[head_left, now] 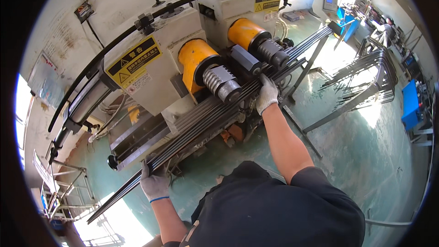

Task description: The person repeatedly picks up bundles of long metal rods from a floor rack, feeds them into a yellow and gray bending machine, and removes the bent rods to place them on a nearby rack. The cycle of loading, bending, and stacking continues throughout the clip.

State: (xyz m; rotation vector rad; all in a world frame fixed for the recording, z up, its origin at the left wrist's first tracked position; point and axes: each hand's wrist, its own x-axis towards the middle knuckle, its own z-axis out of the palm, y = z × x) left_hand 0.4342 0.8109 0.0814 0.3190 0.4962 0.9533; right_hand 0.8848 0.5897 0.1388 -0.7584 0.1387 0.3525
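Observation:
A bundle of long, thin dark metal rods point(115, 197) runs diagonally from the lower left, along the front of a bending machine point(171, 27), to the upper right. My left hand point(154, 186), in a white knit glove with a blue cuff edge, is closed around the rods near their lower left end. Farther along, my gloved right hand point(268, 94) grips the rods just in front of a dark angular block point(245, 59). On either side of that block, a ridged steel roller point(221, 82) and another ridged roller point(273, 54) stick out from yellow housings. My right fingertips are partly hidden.
A slanted support stand point(315, 55) carries the rods' far end. Bent rods hang on a rack point(382, 71) at the right. Blue equipment point(411, 104) stands beyond it. A person point(388, 26) is in the right background. A curved black hose point(109, 45) arches over the machine.

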